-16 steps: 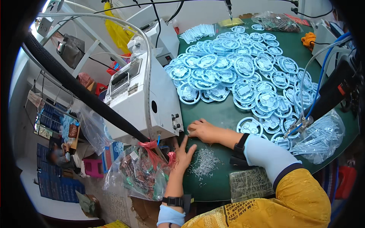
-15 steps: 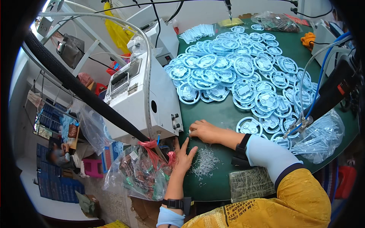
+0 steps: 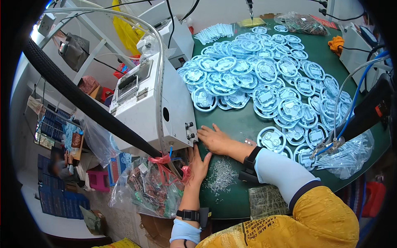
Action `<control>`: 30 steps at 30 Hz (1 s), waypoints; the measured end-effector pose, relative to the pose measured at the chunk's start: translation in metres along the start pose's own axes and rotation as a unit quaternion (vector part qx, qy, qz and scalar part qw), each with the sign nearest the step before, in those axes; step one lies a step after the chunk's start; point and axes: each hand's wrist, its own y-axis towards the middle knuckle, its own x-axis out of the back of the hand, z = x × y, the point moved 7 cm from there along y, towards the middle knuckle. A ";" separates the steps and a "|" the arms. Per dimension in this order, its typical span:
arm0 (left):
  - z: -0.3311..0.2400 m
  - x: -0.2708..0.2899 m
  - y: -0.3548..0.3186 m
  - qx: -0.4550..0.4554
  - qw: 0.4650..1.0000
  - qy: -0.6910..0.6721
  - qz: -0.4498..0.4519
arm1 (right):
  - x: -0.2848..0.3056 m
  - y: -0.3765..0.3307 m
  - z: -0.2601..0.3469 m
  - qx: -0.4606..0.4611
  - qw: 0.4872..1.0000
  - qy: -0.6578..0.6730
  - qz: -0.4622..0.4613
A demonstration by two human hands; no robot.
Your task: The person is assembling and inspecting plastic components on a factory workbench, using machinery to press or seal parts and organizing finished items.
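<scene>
My right hand (image 3: 214,139) lies with fingers apart and palm down, its fingertips against the lower front corner of the white metal machine box (image 3: 175,111), below two black knobs (image 3: 190,131). Just nearer, my left hand (image 3: 199,164) has its fingers stretched out, their tips at the same box's lower edge and partly hidden by it. Neither hand shows anything held. Beside my left hand, a loose heap of small silvery screws (image 3: 220,177) is spread on the green tabletop (image 3: 240,202). A few small reddish pieces (image 3: 249,141) lie beyond my right wrist.
Light-blue plastic steering wheels (image 3: 264,95) are heaped across the far table. A screwdriver arm with hoses (image 3: 331,142) juts in at the right above a bag of light-blue sticks (image 3: 351,157). A clear bag of wired parts (image 3: 151,190) sits left. Someone sits far left.
My right hand has gone from closed fingertips to spread fingers and moved down-left onto the box corner. The box has shifted slightly left. The reddish pieces have come into sight.
</scene>
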 end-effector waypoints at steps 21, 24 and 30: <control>-0.008 0.003 -0.074 0.017 0.999 -0.009 -0.045 | 0.121 -0.096 -0.094 -0.226 0.961 -0.144 -0.064; -0.035 -0.013 -0.067 -0.023 0.999 0.022 -0.030 | 0.088 -0.083 -0.051 -0.125 0.978 -0.151 -0.076; -0.092 -0.019 -0.087 -0.134 0.988 -0.078 0.012 | 0.057 -0.106 0.027 -0.034 0.998 -0.060 -0.008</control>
